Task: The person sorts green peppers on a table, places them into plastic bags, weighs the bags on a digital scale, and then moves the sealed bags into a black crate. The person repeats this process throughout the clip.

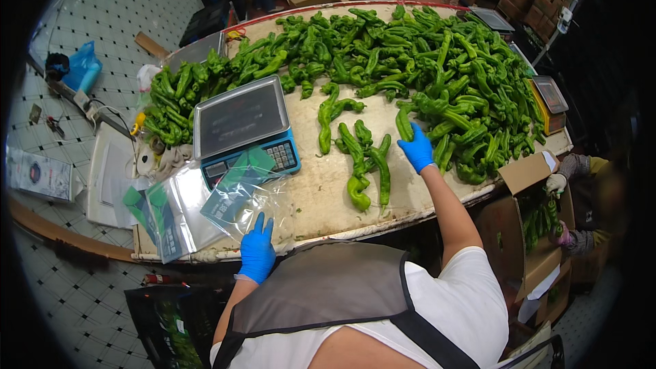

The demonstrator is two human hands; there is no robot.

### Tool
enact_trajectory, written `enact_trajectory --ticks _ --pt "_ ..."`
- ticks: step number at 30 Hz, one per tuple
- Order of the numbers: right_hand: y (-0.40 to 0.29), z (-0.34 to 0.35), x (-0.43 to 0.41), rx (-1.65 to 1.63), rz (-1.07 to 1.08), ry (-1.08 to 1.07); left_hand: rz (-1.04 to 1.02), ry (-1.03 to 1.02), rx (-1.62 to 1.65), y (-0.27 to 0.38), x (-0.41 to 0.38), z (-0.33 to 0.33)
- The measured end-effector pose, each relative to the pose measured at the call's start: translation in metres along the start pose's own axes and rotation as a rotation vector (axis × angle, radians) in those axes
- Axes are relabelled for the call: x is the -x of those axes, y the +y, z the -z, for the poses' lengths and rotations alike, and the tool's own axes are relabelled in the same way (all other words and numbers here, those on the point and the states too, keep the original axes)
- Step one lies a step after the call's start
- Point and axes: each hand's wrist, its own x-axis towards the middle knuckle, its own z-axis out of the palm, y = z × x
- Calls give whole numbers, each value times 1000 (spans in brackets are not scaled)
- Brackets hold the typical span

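My right hand (417, 149), in a blue glove, grips the lower end of a long green pepper (403, 122) at the left edge of a large pepper heap (461, 82). To its left, several loose peppers (357, 192) lie on the pale tabletop (318, 200). My left hand (257, 250), also in a blue glove, is at the table's front edge with two fingers stretched out. Its fingertips meet the edge of a clear printed plastic bag (246, 202); the thumb is hidden. This bag partly covers the front of a blue digital scale (241, 120) with a bare metal pan.
More plastic bags (177, 215) lie at the front left. A yellow scale (549, 102) stands at the right end. Beside it, a co-worker's gloved hands (556, 184) are over a cardboard box (502, 236) of peppers. A black crate (169, 323) sits below on the left.
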Motion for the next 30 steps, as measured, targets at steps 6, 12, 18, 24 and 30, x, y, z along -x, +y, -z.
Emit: enact_trajectory --ticks 6,12,18,24,30 --pt "-17 -38 79 322 -43 -207 102 5 59 11 0 -5" --pt "-3 -50 63 -168 -145 35 135 -42 63 14 -2 -10" --pt "17 -101 23 -171 -183 116 93 6 93 13 -9 -25" --pt "-3 -96 7 -194 -253 96 130 -58 95 17 -14 -20" --pt "-80 -48 4 219 177 43 202 -41 102 2 6 -28"
